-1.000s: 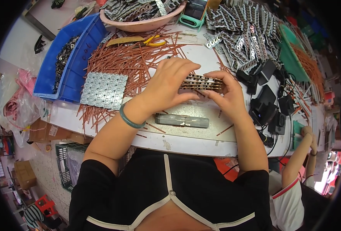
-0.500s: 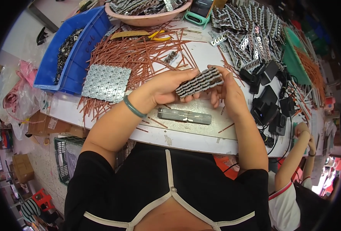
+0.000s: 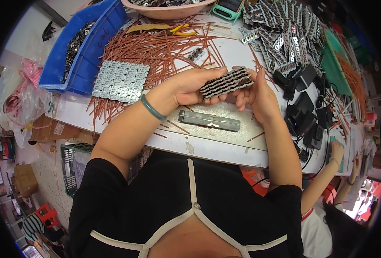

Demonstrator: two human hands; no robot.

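In front of me a small stack of notched metal strips, grey with dark edges, is held up at a tilt. My left hand is closed round its left end, thumb on top and fingers underneath. Round the right end my right hand is loosely curled, with fingers behind and below the stack and the thumb raised off it. Just under the hands a long grey metal bar lies on a pale metal plate. Left of my left wrist is a flat silver panel of stamped metal pieces.
Reddish-brown thin sticks cover the table's left, with yellow-handled pliers on them. A blue bin of small dark parts stands far left. Linked metal strips pile up far right, near black adapters and cables. A co-worker's arm reaches in at right.
The table appears slightly higher and further right as my view shifts. Both hands keep the stack, and the right thumb now stands more upright. The co-worker's arms have moved apart.
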